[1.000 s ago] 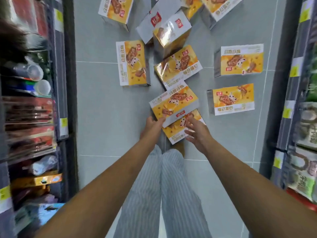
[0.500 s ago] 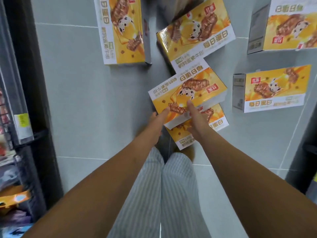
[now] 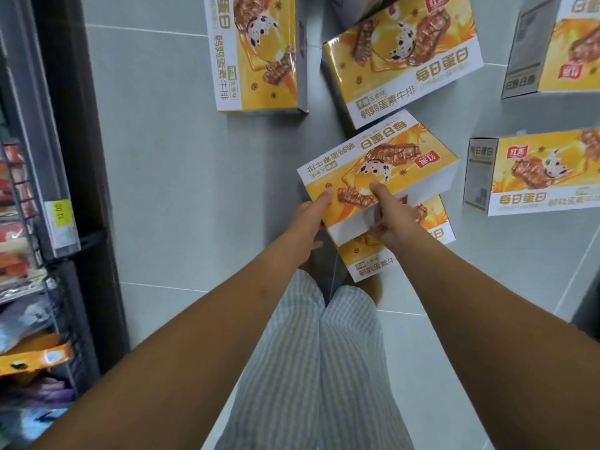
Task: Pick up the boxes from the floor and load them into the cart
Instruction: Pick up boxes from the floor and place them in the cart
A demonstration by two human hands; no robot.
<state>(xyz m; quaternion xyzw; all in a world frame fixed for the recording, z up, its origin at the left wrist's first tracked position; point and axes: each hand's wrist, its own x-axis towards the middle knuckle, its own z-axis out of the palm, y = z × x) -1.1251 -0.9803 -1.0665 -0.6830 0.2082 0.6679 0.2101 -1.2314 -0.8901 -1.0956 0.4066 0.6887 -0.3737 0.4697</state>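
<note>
A yellow-and-white snack box (image 3: 402, 164) is tilted up off the floor between my hands. My left hand (image 3: 306, 219) grips its near left corner, thumb on the top face. My right hand (image 3: 391, 219) grips its near edge, thumb on top and fingers underneath. Below it a second yellow box (image 3: 389, 258) lies flat on the grey tiled floor, partly covered. Several more boxes of the same kind lie on the floor beyond: one (image 3: 256, 50) at the upper left, one (image 3: 402, 56) at the upper middle, one (image 3: 539, 170) at the right. No cart is in view.
A dark shelf upright (image 3: 74, 157) with a yellow price tag (image 3: 60, 211) and packed goods stands close on the left. Another box (image 3: 558, 43) lies at the top right. My striped trouser legs (image 3: 318, 368) fill the lower middle. Bare floor tiles (image 3: 181, 190) lie left of the boxes.
My head has come lower and closer to the boxes. Both hands moved from touching the top box to gripping it, and its near edge has lifted off the box underneath.
</note>
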